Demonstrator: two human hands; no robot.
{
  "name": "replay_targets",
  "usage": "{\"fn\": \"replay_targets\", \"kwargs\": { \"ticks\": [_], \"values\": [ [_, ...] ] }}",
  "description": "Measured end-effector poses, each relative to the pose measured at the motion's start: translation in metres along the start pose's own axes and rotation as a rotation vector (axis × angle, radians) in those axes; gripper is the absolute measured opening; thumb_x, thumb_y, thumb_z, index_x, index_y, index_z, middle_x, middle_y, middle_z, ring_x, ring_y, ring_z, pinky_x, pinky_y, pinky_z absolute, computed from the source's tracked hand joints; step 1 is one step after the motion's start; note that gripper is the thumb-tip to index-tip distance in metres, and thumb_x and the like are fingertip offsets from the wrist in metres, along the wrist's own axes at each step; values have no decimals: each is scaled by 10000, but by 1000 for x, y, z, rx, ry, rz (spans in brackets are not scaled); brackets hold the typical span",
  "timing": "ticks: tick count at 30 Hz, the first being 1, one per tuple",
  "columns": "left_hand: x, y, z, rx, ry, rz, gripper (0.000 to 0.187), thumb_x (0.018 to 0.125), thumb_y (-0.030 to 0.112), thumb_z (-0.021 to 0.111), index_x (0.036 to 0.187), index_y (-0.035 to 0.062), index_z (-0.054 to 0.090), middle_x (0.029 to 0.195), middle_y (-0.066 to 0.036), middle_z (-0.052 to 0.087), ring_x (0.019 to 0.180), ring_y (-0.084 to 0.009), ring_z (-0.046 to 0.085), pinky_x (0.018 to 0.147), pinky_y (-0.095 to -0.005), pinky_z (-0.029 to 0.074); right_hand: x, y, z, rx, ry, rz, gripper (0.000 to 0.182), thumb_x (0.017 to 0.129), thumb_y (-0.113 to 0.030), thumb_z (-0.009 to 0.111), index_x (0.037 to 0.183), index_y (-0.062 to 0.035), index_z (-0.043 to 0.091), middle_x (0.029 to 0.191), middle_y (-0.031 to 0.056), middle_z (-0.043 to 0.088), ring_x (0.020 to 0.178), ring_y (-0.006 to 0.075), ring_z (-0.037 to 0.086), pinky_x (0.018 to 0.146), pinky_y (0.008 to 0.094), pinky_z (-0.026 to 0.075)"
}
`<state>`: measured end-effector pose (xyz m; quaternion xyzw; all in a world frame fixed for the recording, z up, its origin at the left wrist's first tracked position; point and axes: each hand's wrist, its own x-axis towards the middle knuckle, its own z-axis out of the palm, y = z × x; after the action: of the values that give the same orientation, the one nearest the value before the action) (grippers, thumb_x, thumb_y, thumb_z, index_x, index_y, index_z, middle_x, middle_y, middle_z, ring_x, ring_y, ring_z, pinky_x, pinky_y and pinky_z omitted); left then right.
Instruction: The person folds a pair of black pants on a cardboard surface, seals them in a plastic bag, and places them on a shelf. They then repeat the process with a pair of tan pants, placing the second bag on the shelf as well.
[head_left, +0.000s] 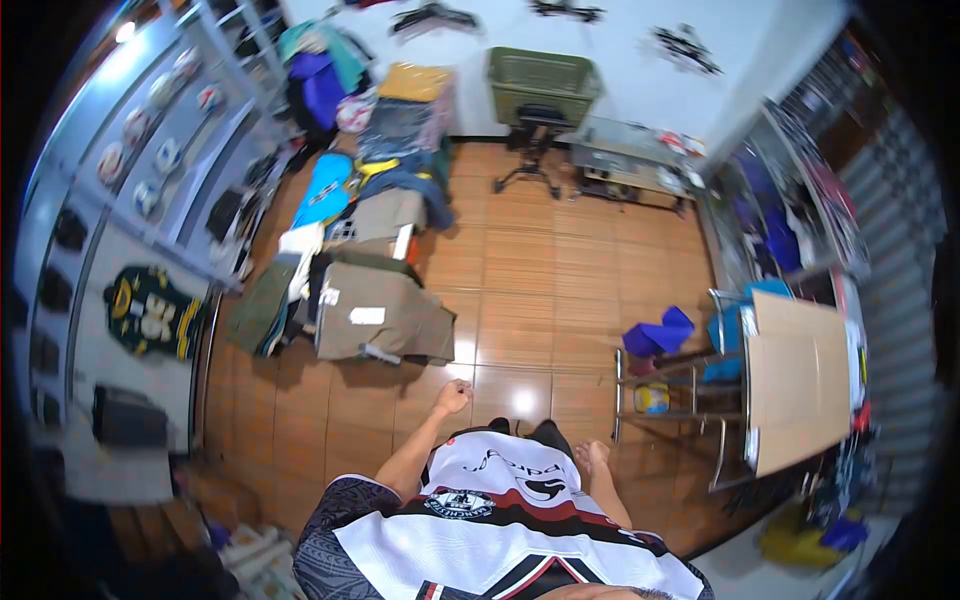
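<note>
My left hand [455, 397] hangs in front of my body above the tiled floor, its fingers loosely curled, with nothing visible in it. Nearest to it are olive-brown trousers [382, 312] with a white tag, lying on a low stack of clothes. At my right side, my right hand [593, 455] is held low with its fingers curled in, and no object shows in it. Neither hand touches anything that I can see.
Piled clothes [385, 215] run along the left, beside shelves with balls [168, 155]. A folding table [800, 380] stands at right, near a purple cloth [660, 332]. At the back are a green basket [543, 75] on a chair and a low glass table [630, 165].
</note>
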<state>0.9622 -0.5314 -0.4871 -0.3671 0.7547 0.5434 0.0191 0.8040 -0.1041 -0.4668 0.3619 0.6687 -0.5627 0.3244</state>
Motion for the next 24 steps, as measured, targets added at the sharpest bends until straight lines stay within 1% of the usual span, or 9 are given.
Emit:
{"fn": "replay_targets", "kwargs": {
  "ticks": [6, 9, 11, 13, 15, 18, 20, 22, 24],
  "values": [
    [-45, -15, -27, -226, 339, -235, 370, 919, 187, 716, 1208, -45, 710, 1036, -172, 777, 918, -258, 737, 833, -370, 580, 68, -45, 50, -443, -104, 21, 154, 966, -158, 540, 922, -46, 637, 814, 119, 693, 652, 234, 657, 559, 400, 516],
    [-75, -51, -21, -519, 436, -606, 290, 940, 216, 715, 1091, -31, 735, 911, -137, 760, 745, -220, 709, 654, -362, 568, 79, -102, 91, -655, -196, 19, 165, 959, -163, 550, 895, -44, 645, 788, 114, 687, 622, 227, 643, 525, 385, 483],
    [-103, -72, -11, -687, 501, -818, 213, 931, 191, 674, 920, -15, 728, 768, -105, 697, 598, -192, 646, 479, -358, 487, 90, -141, 125, -777, -256, -3, 174, 955, -167, 556, 876, -43, 650, 771, 111, 682, 602, 223, 634, 502, 375, 461],
    [-126, -115, 17, -814, 528, -988, 208, 916, 145, 595, 779, 13, 678, 698, -93, 643, 525, -188, 595, 406, -376, 425, 94, -181, 166, -897, -315, -30, 183, 951, -170, 562, 858, -42, 655, 754, 108, 678, 582, 218, 625, 480, 365, 440],
    [-148, -63, 22, -928, 752, -1152, 212, 883, 100, 534, 720, 39, 655, 676, -88, 614, 510, -167, 577, 381, -379, 396, 102, -216, 218, -994, -374, -68, 193, 947, -173, 569, 840, -40, 660, 737, 105, 674, 562, 214, 616, 457, 355, 418],
    [-143, -71, 58, -995, 746, -1185, 214, 942, 140, 568, 759, 56, 642, 660, -58, 607, 482, -173, 525, 387, -337, 320, 105, -263, 311, -1150, -474, -154, 209, 940, -178, 578, 813, -39, 668, 712, 100, 667, 532, 207, 603, 423, 340, 385],
    [-135, -53, 69, -981, 742, -1136, 231, 957, 171, 546, 829, 29, 675, 723, -77, 653, 587, -207, 581, 506, -371, 395, 109, -285, 373, -1243, -537, -199, 221, 936, -182, 585, 795, -37, 673, 695, 97, 663, 512, 202, 594, 400, 330, 363],
    [-116, -25, 72, -815, 703, -982, 282, 971, 202, 524, 898, 1, 709, 787, -96, 699, 692, -241, 636, 625, -405, 469, 135, -295, 433, -1356, -627, -226, 228, 934, -191, 593, 799, -35, 691, 707, 82, 676, 530, 186, 606, 443, 342, 406],
    [-99, 5, 70, -618, 706, -836, 354, 986, 233, 502, 967, -27, 743, 851, -115, 744, 797, -276, 691, 744, -438, 543, 97, -307, 487, -1438, -648, -356, 236, 947, -192, 583, 818, -30, 696, 705, 84, 678, 547, 178, 615, 484, 361, 460]
  ]
}}
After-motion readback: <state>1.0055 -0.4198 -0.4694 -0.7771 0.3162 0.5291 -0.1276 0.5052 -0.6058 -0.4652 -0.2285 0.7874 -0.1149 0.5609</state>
